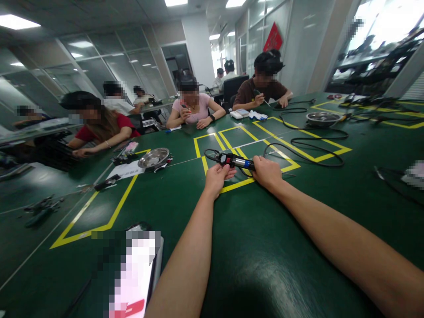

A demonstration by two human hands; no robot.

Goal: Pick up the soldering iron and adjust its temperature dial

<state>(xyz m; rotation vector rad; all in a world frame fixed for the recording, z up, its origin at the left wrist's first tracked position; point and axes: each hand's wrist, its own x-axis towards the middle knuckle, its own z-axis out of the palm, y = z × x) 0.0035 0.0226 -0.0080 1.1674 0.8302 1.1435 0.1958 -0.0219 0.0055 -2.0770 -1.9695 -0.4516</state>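
A black hand tool [233, 160] with a silver and blue barrel lies across the yellow tape lines on the green table [271, 247]. My right hand [266, 172] is closed round its right end. My left hand [217, 176] is closed under its left part, fingers curled against the black body. A black cable [308, 143] runs from the tool in loops toward the right.
A metal bowl [153, 158] and papers lie to the left, another metal bowl [323, 117] at the far right. A phone [139, 269] lies near me. Several people sit along the far edge of the table. More cables lie at the right.
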